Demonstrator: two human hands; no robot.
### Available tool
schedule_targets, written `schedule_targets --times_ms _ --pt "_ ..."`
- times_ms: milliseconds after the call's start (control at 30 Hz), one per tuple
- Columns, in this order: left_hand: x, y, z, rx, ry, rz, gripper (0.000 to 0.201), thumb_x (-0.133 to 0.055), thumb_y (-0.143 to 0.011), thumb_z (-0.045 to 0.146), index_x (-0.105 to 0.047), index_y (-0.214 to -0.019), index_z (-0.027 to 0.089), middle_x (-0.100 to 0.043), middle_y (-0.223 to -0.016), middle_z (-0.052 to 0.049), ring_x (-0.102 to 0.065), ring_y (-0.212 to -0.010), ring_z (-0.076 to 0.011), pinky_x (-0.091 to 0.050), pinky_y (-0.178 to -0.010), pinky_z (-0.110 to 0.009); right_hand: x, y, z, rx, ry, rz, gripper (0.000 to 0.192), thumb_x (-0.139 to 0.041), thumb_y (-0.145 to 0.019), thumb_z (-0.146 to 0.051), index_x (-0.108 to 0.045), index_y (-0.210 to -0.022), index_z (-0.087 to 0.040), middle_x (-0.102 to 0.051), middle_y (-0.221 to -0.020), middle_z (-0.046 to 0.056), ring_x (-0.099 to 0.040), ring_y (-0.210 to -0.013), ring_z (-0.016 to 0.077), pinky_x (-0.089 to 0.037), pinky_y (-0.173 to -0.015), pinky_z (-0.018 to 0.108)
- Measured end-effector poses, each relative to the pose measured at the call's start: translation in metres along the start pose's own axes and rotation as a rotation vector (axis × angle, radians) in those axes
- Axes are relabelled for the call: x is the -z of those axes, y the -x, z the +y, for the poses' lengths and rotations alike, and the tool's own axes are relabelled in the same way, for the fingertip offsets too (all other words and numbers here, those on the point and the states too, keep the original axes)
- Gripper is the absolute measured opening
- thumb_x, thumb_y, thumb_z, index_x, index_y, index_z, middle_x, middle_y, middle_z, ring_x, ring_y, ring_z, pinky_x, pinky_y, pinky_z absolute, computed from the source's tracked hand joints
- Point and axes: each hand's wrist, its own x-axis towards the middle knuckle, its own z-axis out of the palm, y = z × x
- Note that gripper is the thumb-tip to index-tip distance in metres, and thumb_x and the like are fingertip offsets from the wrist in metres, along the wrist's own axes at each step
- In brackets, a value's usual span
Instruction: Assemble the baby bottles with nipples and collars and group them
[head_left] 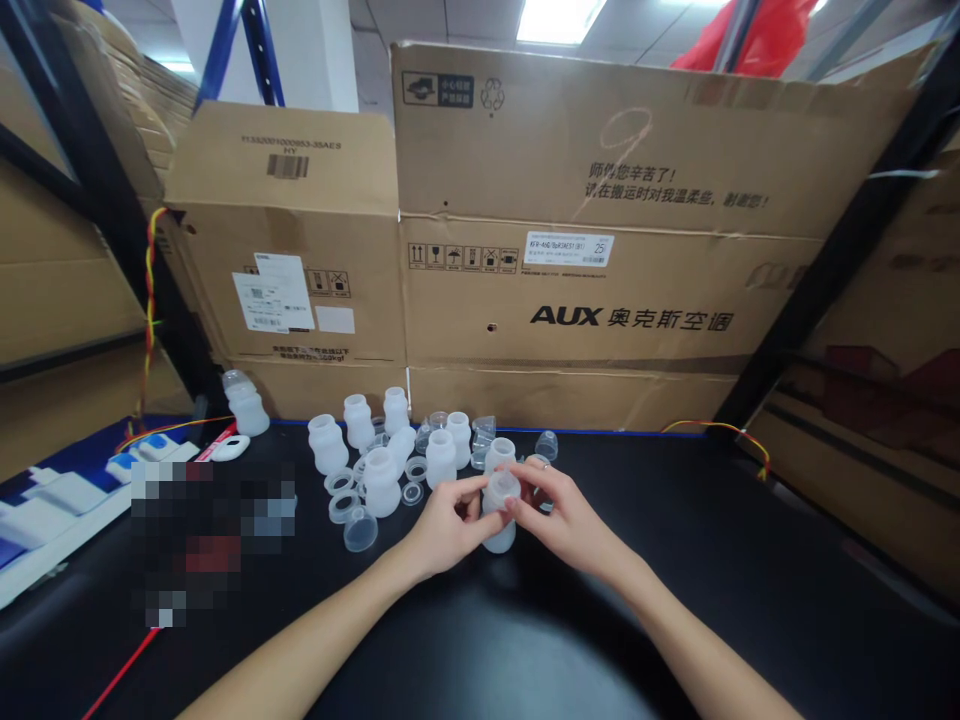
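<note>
On the black table point(675, 560), close to the middle of the view, both hands met around one small translucent bottle point(499, 515). The left hand point(444, 528) closed on its side from nine o'clock, thumb and fingers pressed against the plastic. The right hand point(564, 515) came in from three o'clock, its fingertips point(517, 503) pinching at the bottle's upper part near the mouth. The bottle stood roughly upright between them; whether its base touched the table could not be told.

At about eleven o'clock from the hands stood a cluster of like bottles point(382, 455), some upright, with clear rings point(341, 495) and a clear dome cap point(360, 530) lying among them. One more bottle point(244, 405) stood apart at ten o'clock, near the back edge. At one o'clock, just beyond the right hand, lay another small clear cap point(547, 445). Behind everything, at twelve o'clock, rose a wall of cardboard boxes point(570, 280). A red and yellow twisted wire point(150, 320) hung at the far left.
</note>
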Motion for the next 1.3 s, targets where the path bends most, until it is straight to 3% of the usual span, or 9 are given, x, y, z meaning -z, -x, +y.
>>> schedule_targets --times_ms 167,400,567,667,767,933,1033,1133,1300 --pt "0.005 0.000 -0.001 -0.011 0.111 -0.104 0.044 -0.073 -0.084 0.049 -0.073 -0.109 0.012 -0.028 -0.062 0.008 -0.022 -0.060 -0.0069 -0.019 -0.058 -0.024 0.005 -0.001 -0.009 0.006 -0.013 -0.097 0.030 -0.058 -0.100 -0.042 -0.071 -0.115 -0.020 -0.050 -0.093 0.004 -0.049 -0.083 0.0130 -0.044 -0.074 0.022" --pt "0.012 -0.005 -0.001 0.004 0.011 -0.029 0.052 -0.075 -0.082 0.050 -0.073 -0.120 0.015 -0.027 -0.058 0.009 -0.021 -0.057 -0.0067 -0.017 -0.056 -0.024 0.012 0.000 -0.007 -0.039 0.051 -0.018 0.043 -0.068 -0.093 -0.053 -0.071 -0.118 -0.018 -0.057 -0.084 0.003 -0.052 -0.073 0.0129 -0.043 -0.066 0.023" --pt "0.011 -0.006 -0.002 0.007 0.023 -0.025 0.050 -0.075 -0.082 0.050 -0.074 -0.116 0.014 -0.029 -0.057 0.010 -0.023 -0.056 -0.0065 -0.020 -0.056 -0.023 0.022 0.001 -0.006 -0.030 0.068 0.036 0.034 -0.071 -0.091 -0.047 -0.064 -0.082 -0.015 -0.057 -0.077 0.002 -0.050 -0.068 0.0113 -0.042 -0.063 0.023" --pt "0.009 -0.005 -0.001 0.009 0.045 -0.030 0.050 -0.075 -0.082 0.051 -0.073 -0.114 0.013 -0.029 -0.057 0.010 -0.023 -0.057 -0.0066 -0.020 -0.057 -0.023 0.024 0.003 -0.010 0.045 -0.004 0.030 0.030 -0.067 -0.092 -0.039 -0.062 -0.113 -0.018 -0.062 -0.110 0.008 -0.059 -0.094 0.0166 -0.050 -0.082 0.026" --pt "0.007 -0.005 0.000 0.010 0.047 -0.027 0.049 -0.075 -0.081 0.051 -0.073 -0.114 0.014 -0.029 -0.057 0.010 -0.023 -0.057 -0.0067 -0.020 -0.057 -0.024 0.019 0.005 -0.014 0.078 -0.048 -0.043 0.059 -0.062 -0.095 -0.032 -0.040 -0.149 -0.023 -0.055 -0.134 0.011 -0.057 -0.116 0.0207 -0.048 -0.099 0.034" --pt "0.006 -0.003 0.000 0.015 -0.001 -0.025 0.047 -0.074 -0.082 0.052 -0.074 -0.105 0.012 -0.027 -0.058 0.010 -0.021 -0.058 -0.0068 -0.018 -0.056 -0.024 0.013 0.005 -0.012 0.049 0.030 0.109 0.071 -0.075 -0.085 -0.037 -0.041 -0.146 -0.023 -0.056 -0.124 0.010 -0.055 -0.108 0.0201 -0.048 -0.098 0.034" --pt "0.005 -0.003 0.000 0.008 0.017 -0.028 0.045 -0.075 -0.082 0.051 -0.074 -0.105 0.012 -0.028 -0.058 0.009 -0.022 -0.057 -0.0066 -0.019 -0.056 -0.024 0.016 0.005 -0.010 0.057 0.000 0.058 0.068 -0.068 -0.092 -0.036 -0.036 -0.151 -0.026 -0.056 -0.128 0.009 -0.056 -0.104 0.0181 -0.048 -0.096 0.033" --pt "0.005 -0.002 0.002 0.001 0.033 -0.070 0.044 -0.072 -0.084 0.050 -0.073 -0.107 0.013 -0.029 -0.057 0.009 -0.023 -0.057 -0.0066 -0.020 -0.056 -0.024 0.021 0.006 -0.010 0.047 0.080 0.042 0.059 -0.069 -0.090 -0.037 -0.048 -0.144 -0.024 -0.061 -0.115 0.008 -0.057 -0.095 0.0175 -0.050 -0.088 0.031" --pt "0.004 0.000 0.004 0.010 0.027 -0.142 0.040 -0.073 -0.083 0.050 -0.073 -0.099 0.012 -0.034 -0.057 0.008 -0.027 -0.056 -0.0066 -0.023 -0.056 -0.024 0.023 0.007 -0.011 0.045 0.034 -0.054 0.067 -0.069 -0.092 -0.039 -0.042 -0.152 -0.028 -0.059 -0.126 0.009 -0.057 -0.105 0.0195 -0.049 -0.093 0.032"
